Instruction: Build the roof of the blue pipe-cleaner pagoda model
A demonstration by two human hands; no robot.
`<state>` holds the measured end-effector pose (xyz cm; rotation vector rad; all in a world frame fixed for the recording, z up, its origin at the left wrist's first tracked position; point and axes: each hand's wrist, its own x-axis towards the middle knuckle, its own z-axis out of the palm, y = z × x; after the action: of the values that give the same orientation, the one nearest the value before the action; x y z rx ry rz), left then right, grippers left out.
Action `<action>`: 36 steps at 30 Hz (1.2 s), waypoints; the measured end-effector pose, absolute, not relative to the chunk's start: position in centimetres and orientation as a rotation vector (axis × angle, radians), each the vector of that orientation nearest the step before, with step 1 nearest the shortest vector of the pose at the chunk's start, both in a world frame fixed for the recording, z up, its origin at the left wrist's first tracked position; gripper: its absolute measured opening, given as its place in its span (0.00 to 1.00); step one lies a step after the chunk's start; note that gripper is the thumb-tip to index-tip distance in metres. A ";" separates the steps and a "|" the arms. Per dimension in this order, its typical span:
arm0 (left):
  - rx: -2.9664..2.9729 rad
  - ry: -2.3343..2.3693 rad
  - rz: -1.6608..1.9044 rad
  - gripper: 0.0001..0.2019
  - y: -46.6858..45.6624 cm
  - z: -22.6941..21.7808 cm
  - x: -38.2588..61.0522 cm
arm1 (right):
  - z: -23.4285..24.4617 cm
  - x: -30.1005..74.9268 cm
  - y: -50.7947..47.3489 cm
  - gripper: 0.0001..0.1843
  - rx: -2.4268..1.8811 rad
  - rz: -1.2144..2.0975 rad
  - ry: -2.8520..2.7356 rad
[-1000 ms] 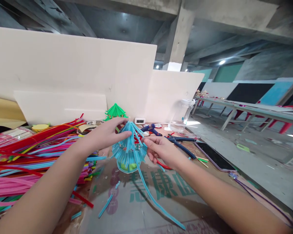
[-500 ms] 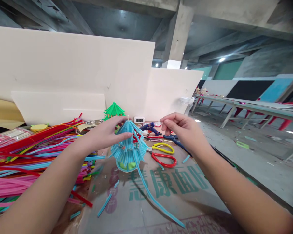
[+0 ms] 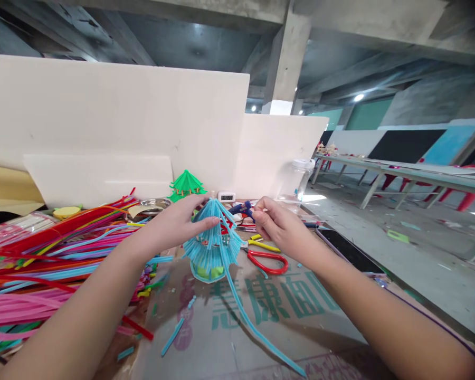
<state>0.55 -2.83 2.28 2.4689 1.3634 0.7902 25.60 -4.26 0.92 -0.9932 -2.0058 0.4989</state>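
Observation:
My left hand [image 3: 184, 219] grips a light-blue model pavilion [image 3: 211, 248] near the top, thumb in front and the other fingers behind its roof. The model is made of fuzzy pipe cleaners and stands upright on the table. One long blue pipe cleaner [image 3: 247, 319] trails from its roof toward me. My right hand [image 3: 275, 224] is just right of the model, its fingers closed at the near end of a dark blue glue gun [image 3: 242, 209]. The fingers partly hide the glue gun. Scissors with red handles [image 3: 267, 262] and a yellow-handled tool [image 3: 267, 245] lie below that hand.
Bundles of coloured pipe cleaners [image 3: 35, 285] fill the left side. A green model pavilion [image 3: 186, 184], a small white digital clock [image 3: 226, 197] and a plastic jar [image 3: 296, 179] stand at the back before white boards [image 3: 122, 116]. A phone [image 3: 350, 250] lies at the right edge.
My right hand has moved left and slightly down, and its fingers have closed at the glue gun. My left hand stays on the pavilion. The view has shifted slightly, showing the phone.

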 end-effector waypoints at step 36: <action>2.980 1.035 1.077 0.12 -5.2 4.5 0.6 | 0.9 23.7 -6.5 0.25 -0.707 1.201 -1.836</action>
<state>0.63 -5.21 4.48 2.9803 1.0354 1.0768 23.68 -6.50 0.88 -0.7072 -1.8364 1.2013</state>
